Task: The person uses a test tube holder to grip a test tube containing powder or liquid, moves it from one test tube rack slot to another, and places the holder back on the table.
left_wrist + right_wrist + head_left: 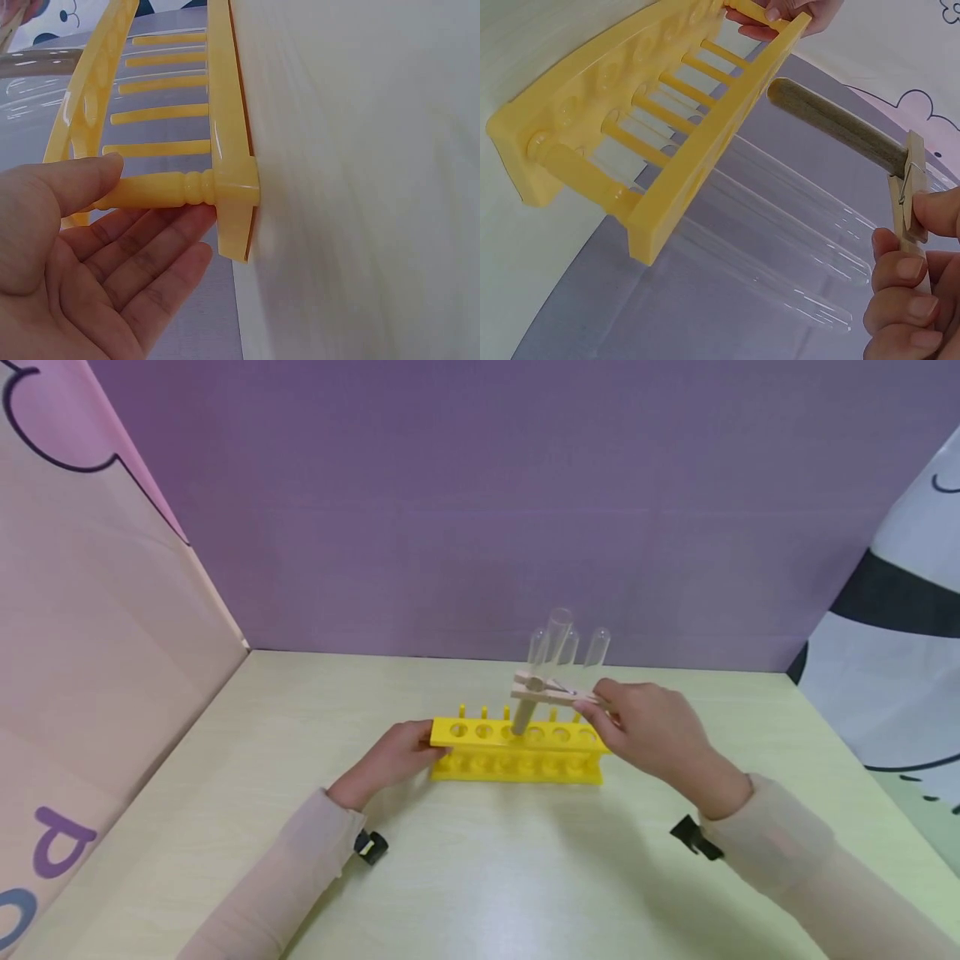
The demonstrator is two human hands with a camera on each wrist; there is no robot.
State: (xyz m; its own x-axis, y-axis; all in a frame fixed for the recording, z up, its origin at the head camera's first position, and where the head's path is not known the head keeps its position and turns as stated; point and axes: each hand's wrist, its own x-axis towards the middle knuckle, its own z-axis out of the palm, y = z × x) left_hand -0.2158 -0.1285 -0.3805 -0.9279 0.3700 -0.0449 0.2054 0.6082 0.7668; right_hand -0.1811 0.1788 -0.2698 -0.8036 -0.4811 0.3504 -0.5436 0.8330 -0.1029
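My right hand [658, 727] grips the handle of a wooden test tube clamp [907, 187]. Its jaws hold a test tube [840, 124] partly filled with grey-brown material. The tube leans, its round bottom close over the holes of a yellow test tube rack [480, 772]. At the rack's left end, my left hand [393, 752] holds the end post [157, 189] between thumb and fingers. Three clear test tubes [780, 270] hang upside down on the rack's rear pegs, and the held tube partly overlaps them in the head view.
The rack stands on a pale wood-grain table [480, 877]. Behind the table rises a purple wall panel [450, 510]. Printed panels border it on the left [112, 610] and right [885, 668]. Black straps hang at both sleeves.
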